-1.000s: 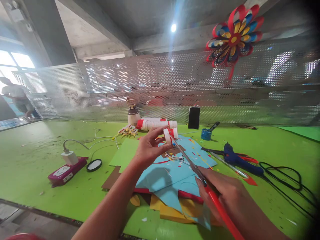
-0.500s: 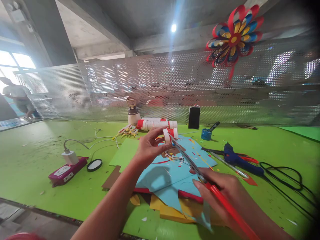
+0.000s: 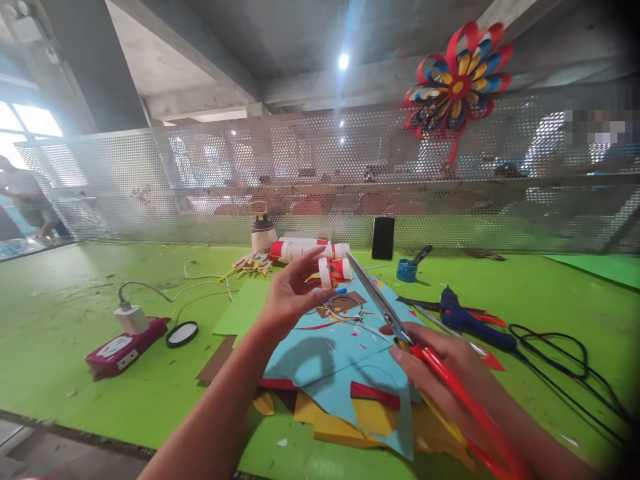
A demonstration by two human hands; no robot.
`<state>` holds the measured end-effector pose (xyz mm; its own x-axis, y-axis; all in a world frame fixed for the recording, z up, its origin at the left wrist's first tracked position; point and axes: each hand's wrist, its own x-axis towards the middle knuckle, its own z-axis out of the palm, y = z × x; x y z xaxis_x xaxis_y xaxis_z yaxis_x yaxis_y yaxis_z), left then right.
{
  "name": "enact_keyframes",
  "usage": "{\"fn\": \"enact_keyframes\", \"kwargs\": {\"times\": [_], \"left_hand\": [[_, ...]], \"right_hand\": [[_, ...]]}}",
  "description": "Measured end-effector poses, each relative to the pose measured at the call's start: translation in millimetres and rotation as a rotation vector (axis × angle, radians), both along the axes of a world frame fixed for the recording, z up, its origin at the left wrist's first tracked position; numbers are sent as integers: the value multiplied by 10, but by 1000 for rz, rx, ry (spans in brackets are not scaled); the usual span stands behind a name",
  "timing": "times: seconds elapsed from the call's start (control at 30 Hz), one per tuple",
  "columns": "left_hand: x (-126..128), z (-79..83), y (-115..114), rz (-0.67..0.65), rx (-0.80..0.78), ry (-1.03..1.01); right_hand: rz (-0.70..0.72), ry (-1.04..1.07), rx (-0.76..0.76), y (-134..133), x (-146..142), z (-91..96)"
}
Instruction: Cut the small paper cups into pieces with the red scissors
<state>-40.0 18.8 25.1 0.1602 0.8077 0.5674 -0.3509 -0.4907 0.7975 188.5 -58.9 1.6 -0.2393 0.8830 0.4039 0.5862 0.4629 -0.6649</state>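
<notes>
In the head view my left hand [image 3: 286, 291] pinches a small red and white paper cup [image 3: 341, 269] between thumb and fingers. The cup lies on its side, held above the worktop. My right hand [image 3: 450, 363] is closed round a pair of scissors [image 3: 376, 297] with red handles. Their blades point up and away from me, and the tip is close to the cup's right edge; whether it touches, I cannot tell. Below both hands spread light blue paper sheets [image 3: 305, 360], scattered with small coloured scraps.
Behind the cup lies a row of stacked paper cups [image 3: 300, 251]. A phone [image 3: 383, 238] stands near a blue pot [image 3: 407, 270]. To the right is a blue glue gun [image 3: 470, 323] with a black cord. A maroon power strip [image 3: 125, 350] sits at left; a perforated metal screen [image 3: 200, 180] stands behind.
The scissors' tip has moved off the cup's face to its right side, and the handles look wider apart. My left hand and the cup sit slightly further left as the view shifts.
</notes>
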Motion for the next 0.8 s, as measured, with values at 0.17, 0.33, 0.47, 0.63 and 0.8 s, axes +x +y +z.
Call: {"fn": "enact_keyframes", "kwargs": {"times": [0.17,0.33,0.47,0.63,0.8], "left_hand": [[-38,2,-19,-76,-10,-48],[-116,1,8,-126,-155,-187],[-113,13,26,-188,-247,-331],[-84,18,-11,-210,-306,-271],[-97,14,-32,-220,-271,-183]], "right_hand": [[46,-30,-8,-29,-45,37],[71,-17,14,-88,-40,42],[99,21,7,-165,-26,30],[163,58,-104,-220,-22,24],[161,159,-216,-249,-40,34]]}}
